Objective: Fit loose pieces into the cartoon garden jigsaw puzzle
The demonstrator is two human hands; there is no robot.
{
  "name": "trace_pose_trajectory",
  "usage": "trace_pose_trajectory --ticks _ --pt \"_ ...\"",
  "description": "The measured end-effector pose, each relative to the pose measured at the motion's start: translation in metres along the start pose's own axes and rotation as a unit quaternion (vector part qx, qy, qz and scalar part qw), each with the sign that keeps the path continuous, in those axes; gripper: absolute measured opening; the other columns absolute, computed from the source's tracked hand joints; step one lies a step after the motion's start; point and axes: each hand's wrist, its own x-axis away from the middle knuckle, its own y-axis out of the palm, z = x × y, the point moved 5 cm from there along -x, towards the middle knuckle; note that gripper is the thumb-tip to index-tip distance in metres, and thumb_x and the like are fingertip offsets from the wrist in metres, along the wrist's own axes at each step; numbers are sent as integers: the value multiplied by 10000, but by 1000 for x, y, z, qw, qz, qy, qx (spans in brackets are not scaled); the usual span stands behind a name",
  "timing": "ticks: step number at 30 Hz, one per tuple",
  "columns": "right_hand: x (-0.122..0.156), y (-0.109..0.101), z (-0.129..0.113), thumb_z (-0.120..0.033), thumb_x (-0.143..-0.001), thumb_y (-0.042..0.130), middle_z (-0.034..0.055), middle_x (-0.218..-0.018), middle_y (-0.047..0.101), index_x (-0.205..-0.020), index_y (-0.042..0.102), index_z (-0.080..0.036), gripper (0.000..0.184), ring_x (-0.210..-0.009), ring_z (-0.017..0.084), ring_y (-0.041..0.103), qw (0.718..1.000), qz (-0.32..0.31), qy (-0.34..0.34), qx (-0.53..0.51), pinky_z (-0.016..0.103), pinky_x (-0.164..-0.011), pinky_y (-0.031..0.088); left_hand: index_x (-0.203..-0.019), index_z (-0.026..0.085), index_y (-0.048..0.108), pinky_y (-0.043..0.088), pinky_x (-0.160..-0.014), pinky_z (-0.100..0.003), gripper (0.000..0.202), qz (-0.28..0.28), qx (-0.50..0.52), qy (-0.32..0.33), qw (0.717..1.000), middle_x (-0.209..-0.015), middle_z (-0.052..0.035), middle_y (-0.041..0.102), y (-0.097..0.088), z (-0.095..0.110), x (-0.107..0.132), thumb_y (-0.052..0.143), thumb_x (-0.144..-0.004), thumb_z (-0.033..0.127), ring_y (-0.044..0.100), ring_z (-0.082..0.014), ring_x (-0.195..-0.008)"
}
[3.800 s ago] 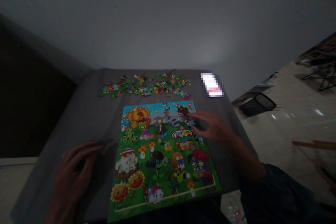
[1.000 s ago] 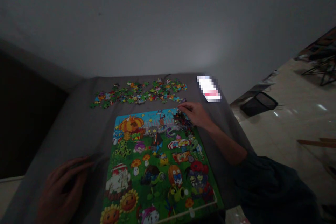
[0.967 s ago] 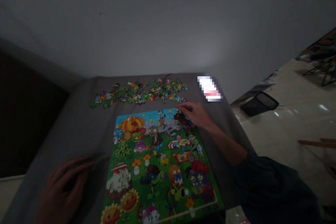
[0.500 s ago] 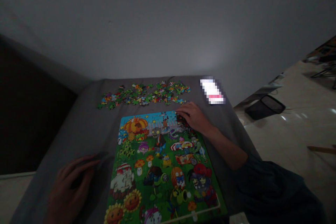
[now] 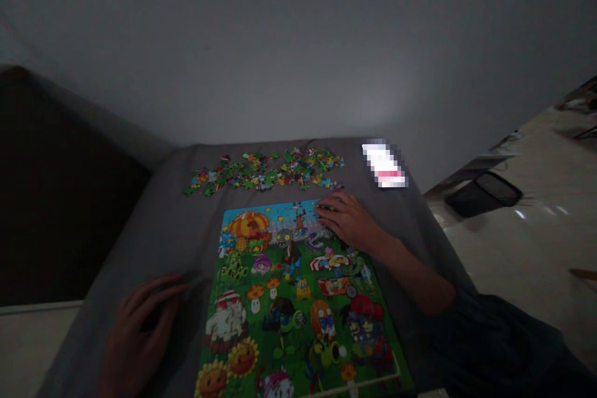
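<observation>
Right now, the puzzle board (image 5: 261, 317) lies flat in front of you at the near middle of the grey cloth-covered table (image 5: 144, 230), its cartoon picture facing up and its near edge running out of view. Your right hand (image 5: 352, 224) is over the board's far right corner, palm down, its fingers bent and close together with the tips at the blue strip along the far edge; you can't tell from this angle whether they pinch a piece. Your left hand (image 5: 147, 323) rests on the cloth just left of the board, fingers loosely curled and the thumb apart from them, leaving a dark gap between. Beyond the board, loose puzzle pieces (image 5: 261, 171) spread in a ragged band from left to right, mostly green with bits of blue, red and orange. At the far right of the table lies a bright-screened phone (image 5: 384, 165), its display blurred. On the floor to the right sits a dark, bin-like container (image 5: 482, 194); its inside is too dim to make out.
</observation>
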Motion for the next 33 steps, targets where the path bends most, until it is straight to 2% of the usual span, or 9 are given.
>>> trace_pose_trajectory --ticks 8,16,22,25,28,30,33 --pt "5 -1 -11 -309 -1036 558 104 -1286 716 -1269 713 -227 292 -1249 329 562 999 -3 -11 34 508 -1002 477 -936 282 755 582 -895 -502 470 7 -12 22 1000 -1084 -61 748 -1 6 -1 464 -965 650 696 -287 -1008" --pt "9 -3 -16 -461 -1018 568 122 -1360 666 -1310 683 -236 386 -1351 368 508 999 -3 -11 32 575 -1080 445 -959 293 756 564 -918 -480 391 -1 -14 35 999 -1105 -63 742 1 2 1 482 -983 571 695 -283 -1031" --pt "8 0 -11 -447 -1040 526 100 -1338 684 -1300 690 -260 360 -1323 342 532 1000 15 -13 -7 550 -1059 461 -944 286 765 592 -866 -386 369 13 -18 51 998 -1079 -52 757 -9 11 -4 489 -993 525 715 -243 -988" --pt "7 1 -11 -412 -1050 507 102 -1297 705 -1271 706 -250 338 -1292 327 557 999 35 -10 -40 537 -1046 472 -971 289 767 600 -850 -355 369 -4 -30 77 997 -1081 -49 763 -21 23 -21 486 -995 526 726 -230 -978" --pt "5 -1 -8 -385 -1056 490 93 -1297 704 -1269 703 -266 324 -1267 292 580 995 61 -1 -75 506 -1051 483 -1059 268 753 594 -896 -364 397 -35 -35 102 994 -1121 -71 755 -29 41 -53 472 -997 541 724 -238 -1017" --pt "4 -4 1 -375 -1054 485 87 -1325 688 -1313 674 -280 335 -1273 280 580 992 83 17 -91 502 -1075 475 -1133 269 735 579 -959 -368 417 -60 -32 119 991 -1171 -72 745 -27 56 -79 471 -994 560 708 -236 -1083" --pt "5 -8 26 -345 -1050 465 112 -1351 664 -1412 594 -263 393 -1286 292 570 985 127 67 -97 540 -1100 456 -1171 268 724 550 -1033 -399 460 -99 -24 157 982 -1205 -77 736 -11 84 -115 446 -996 590 688 -241 -1130"
